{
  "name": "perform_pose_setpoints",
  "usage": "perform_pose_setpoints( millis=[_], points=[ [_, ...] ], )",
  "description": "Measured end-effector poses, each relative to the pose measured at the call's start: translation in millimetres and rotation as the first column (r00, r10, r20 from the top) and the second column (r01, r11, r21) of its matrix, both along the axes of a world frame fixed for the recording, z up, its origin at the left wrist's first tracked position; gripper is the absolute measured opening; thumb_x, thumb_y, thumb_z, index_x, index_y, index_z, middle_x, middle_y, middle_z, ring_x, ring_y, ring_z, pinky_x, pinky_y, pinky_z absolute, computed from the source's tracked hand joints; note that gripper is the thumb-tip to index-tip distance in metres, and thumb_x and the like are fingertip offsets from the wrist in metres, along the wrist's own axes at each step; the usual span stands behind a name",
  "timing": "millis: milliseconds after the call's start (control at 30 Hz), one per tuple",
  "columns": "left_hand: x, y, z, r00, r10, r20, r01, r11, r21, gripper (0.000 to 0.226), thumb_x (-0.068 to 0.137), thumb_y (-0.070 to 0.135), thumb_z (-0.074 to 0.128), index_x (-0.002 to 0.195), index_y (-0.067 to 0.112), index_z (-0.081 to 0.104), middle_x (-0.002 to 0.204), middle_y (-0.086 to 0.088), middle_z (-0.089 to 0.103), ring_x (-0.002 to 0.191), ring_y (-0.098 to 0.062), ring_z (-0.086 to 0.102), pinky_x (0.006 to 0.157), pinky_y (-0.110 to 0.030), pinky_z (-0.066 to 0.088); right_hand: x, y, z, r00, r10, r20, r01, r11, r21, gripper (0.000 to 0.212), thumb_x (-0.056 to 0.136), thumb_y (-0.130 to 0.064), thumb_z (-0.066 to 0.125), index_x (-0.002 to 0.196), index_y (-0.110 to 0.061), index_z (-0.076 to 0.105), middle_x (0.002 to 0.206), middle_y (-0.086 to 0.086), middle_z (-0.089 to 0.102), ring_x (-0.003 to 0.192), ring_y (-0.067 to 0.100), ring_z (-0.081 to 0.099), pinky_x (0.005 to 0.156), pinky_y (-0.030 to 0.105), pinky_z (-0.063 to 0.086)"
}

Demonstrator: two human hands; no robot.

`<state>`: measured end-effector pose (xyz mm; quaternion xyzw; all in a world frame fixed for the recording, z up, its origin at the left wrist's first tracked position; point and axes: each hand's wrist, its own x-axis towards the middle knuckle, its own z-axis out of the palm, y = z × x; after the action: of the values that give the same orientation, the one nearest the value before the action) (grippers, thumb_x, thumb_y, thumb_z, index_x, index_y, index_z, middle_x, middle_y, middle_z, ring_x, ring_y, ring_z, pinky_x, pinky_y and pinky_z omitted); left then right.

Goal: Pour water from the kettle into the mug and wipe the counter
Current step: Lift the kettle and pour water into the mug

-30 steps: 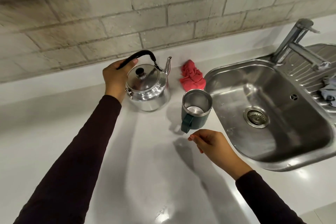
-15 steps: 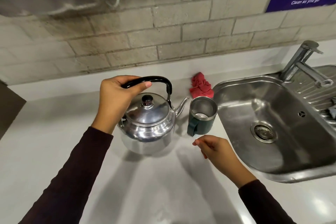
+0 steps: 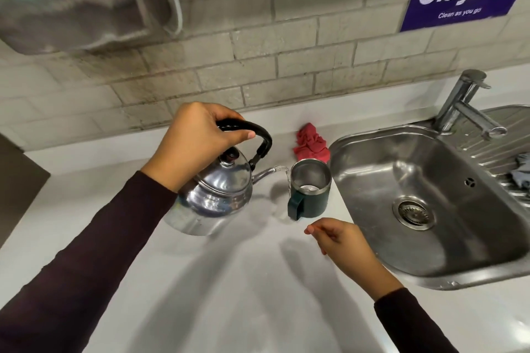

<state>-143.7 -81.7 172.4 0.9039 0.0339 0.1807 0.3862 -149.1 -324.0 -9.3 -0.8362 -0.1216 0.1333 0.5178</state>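
Note:
My left hand (image 3: 189, 143) grips the black handle of a shiny steel kettle (image 3: 213, 195), held above the white counter (image 3: 229, 295) and tilted to the right. A thin stream of water leaves its spout just left of the dark green mug (image 3: 309, 195), falling by the rim on the handle side. The mug stands upright with a steel inside and a little water at the bottom. My right hand (image 3: 341, 241) hovers in front of the mug, fingers loosely curled and holding nothing. A crumpled red cloth (image 3: 311, 145) lies behind the mug near the wall.
A steel sink (image 3: 430, 195) with a drain sits to the right, with a tap (image 3: 464, 103) behind it. A grey cloth (image 3: 523, 172) lies on the draining board. A metal dispenser (image 3: 80, 0) hangs on the tiled wall at the upper left.
My left hand has lifted the kettle off the counter, carried it toward the mug and tipped it, and water now runs from the spout. My right hand has stayed in front of the mug.

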Motion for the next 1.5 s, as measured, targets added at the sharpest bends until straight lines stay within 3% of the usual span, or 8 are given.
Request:
perform_pose_setpoints(
  millis=[300,433,533,733,967,1067,1333,1500],
  points=[
    [8.3,-3.2,2.8,0.999,-0.031,-0.011,0.033,0.99,0.134,0.016,0.064,0.036,0.081,0.07,0.042,0.067,0.06,0.044,0.06,0.062,0.018,0.059,0.051,0.003,0.037,2.7,-4.0,4.5,1.0,-0.001,-0.004,0.001,1.0,-0.014,0.016,0.087,-0.026,0.058,0.078,-0.023,0.071,0.047,-0.016,0.057,0.049,0.004,0.05,0.058,0.025,0.046],
    [12.3,-2.1,-0.4,0.999,-0.02,-0.034,0.024,0.99,0.139,0.015,0.064,0.037,0.082,0.077,0.033,0.074,0.057,0.029,0.065,0.059,0.017,0.058,0.05,0.003,0.036,4.0,-5.2,5.0,1.0,-0.013,-0.001,0.013,1.0,-0.012,0.017,0.087,-0.026,0.058,0.076,-0.025,0.071,0.048,-0.018,0.057,0.048,0.004,0.05,0.056,0.022,0.043],
    [14.3,-2.5,0.0,0.998,-0.025,-0.054,0.035,0.982,0.185,0.021,0.064,0.038,0.081,0.082,0.028,0.076,0.068,0.022,0.067,0.061,0.016,0.058,0.052,0.003,0.037,5.1,-4.5,4.9,1.0,-0.018,-0.007,0.018,1.0,-0.003,0.017,0.087,-0.026,0.058,0.075,-0.025,0.071,0.047,-0.017,0.057,0.047,0.004,0.049,0.055,0.021,0.043],
    [15.9,-5.3,7.6,0.998,-0.03,-0.061,0.046,0.955,0.293,0.024,0.066,0.04,0.079,0.085,0.026,0.076,0.077,0.008,0.073,0.072,0.002,0.064,0.063,-0.013,0.046,6.1,-2.5,4.1,1.0,-0.026,-0.009,0.026,1.0,-0.001,0.017,0.087,-0.027,0.059,0.076,-0.023,0.071,0.046,-0.017,0.057,0.047,0.003,0.05,0.055,0.019,0.042],
    [20.5,-9.2,15.3,0.997,-0.041,-0.067,0.062,0.934,0.351,0.024,0.067,0.039,0.078,0.086,0.024,0.076,0.064,0.025,0.058,0.062,0.006,0.058,0.056,-0.01,0.04,7.1,-1.2,4.1,1.0,-0.024,0.008,0.024,1.0,-0.006,0.018,0.087,-0.026,0.059,0.077,-0.018,0.071,0.044,-0.007,0.051,0.047,0.005,0.047,0.053,0.017,0.041],
    [22.4,-9.9,16.0,0.996,-0.056,-0.073,0.078,0.93,0.359,0.024,0.067,0.04,0.078,0.085,0.025,0.076,0.063,0.024,0.058,0.059,0.005,0.057,0.055,-0.01,0.039,7.8,-0.5,4.0,1.0,-0.027,0.01,0.027,1.0,0.003,0.017,0.087,-0.025,0.059,0.077,-0.018,0.071,0.043,-0.009,0.052,0.046,0.005,0.047,0.051,0.014,0.039],
    [25.7,-8.2,14.5,0.991,-0.088,-0.105,0.122,0.915,0.385,0.02,0.067,0.041,0.078,0.083,0.03,0.075,0.061,0.026,0.059,0.059,0.02,0.054,0.053,-0.01,0.036,9.5,0.4,4.5,0.999,-0.018,0.026,0.018,1.0,-0.006,0.019,0.087,-0.029,0.059,0.075,-0.017,0.07,0.047,-0.004,0.051,0.048,0.006,0.047,0.056,0.023,0.043],
    [26.9,-6.7,14.4,0.99,-0.089,-0.107,0.127,0.893,0.432,0.022,0.068,0.04,0.077,0.085,0.027,0.076,0.062,0.023,0.059,0.056,0.009,0.054,0.055,-0.011,0.036,10.0,1.1,3.5,1.0,-0.02,0.02,0.02,1.0,-0.004,0.019,0.087,-0.028,0.059,0.075,-0.018,0.07,0.044,-0.005,0.049,0.047,0.006,0.047,0.055,0.023,0.042]
  ],
)
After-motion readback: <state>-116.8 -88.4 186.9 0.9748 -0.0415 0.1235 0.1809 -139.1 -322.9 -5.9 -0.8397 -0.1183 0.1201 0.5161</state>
